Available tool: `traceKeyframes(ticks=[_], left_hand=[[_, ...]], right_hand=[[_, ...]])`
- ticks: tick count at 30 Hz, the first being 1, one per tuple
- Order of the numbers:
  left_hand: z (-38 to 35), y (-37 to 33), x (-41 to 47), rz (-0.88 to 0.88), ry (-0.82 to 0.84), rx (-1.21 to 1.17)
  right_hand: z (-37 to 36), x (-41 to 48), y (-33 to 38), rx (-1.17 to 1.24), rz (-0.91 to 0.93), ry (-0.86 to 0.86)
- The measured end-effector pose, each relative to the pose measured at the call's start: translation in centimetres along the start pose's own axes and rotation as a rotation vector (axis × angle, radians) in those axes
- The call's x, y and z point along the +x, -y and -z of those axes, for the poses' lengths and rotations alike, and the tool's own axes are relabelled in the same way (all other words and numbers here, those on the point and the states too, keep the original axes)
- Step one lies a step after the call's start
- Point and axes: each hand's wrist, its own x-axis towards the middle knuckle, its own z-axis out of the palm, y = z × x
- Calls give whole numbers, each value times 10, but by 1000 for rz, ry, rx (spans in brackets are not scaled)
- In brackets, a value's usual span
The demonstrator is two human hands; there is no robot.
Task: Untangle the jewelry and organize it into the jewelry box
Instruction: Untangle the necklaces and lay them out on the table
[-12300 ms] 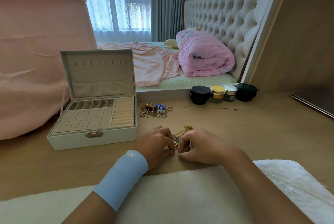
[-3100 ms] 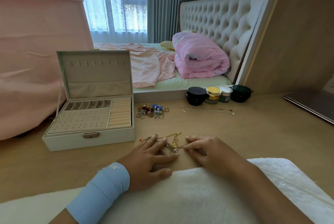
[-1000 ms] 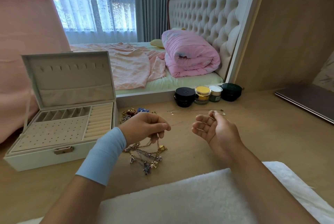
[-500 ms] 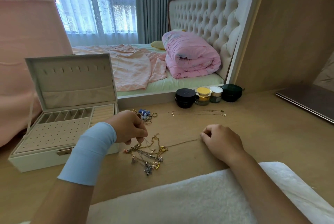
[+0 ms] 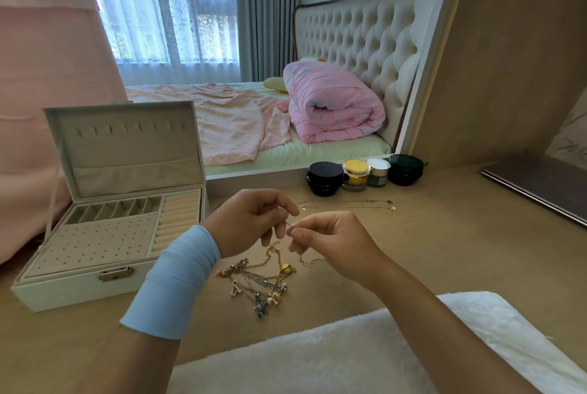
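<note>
1. Two hands: the left hand and right hand each pinch one thin chain above the counter.
2. One tangle of necklaces lies mid-counter, just under the hands.
3. One laid-out chain lies beside four jars at the back edge.
4. One jewelry box stands open at the left edge, its tray showing slots and ring rolls.

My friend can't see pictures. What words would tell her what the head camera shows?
A person's left hand and right hand pinch a thin chain above a wooden table. Under them lies a tangle of necklaces, and an open white jewelry box stands at the left.
</note>
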Motion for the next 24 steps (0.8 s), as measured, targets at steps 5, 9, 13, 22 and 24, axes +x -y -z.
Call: traceKeyframes(ticks=[5,9,13,22,24], left_hand=[[6,1,-1,130,122,262],[2,0,0,196,203,408],[-10,9,5,126,16,371],[-39,12,10,81,-93,-20],[-36,11,10,94,-111,-34]], right_hand=[[4,7,-6,-156,-20,-21],[-1,4,-15,-322,-9,-4],[-1,4,-13,-124,-2,-55],[10,4,-8,26,-29,-104],[12,5,-7,44,-67,-99]])
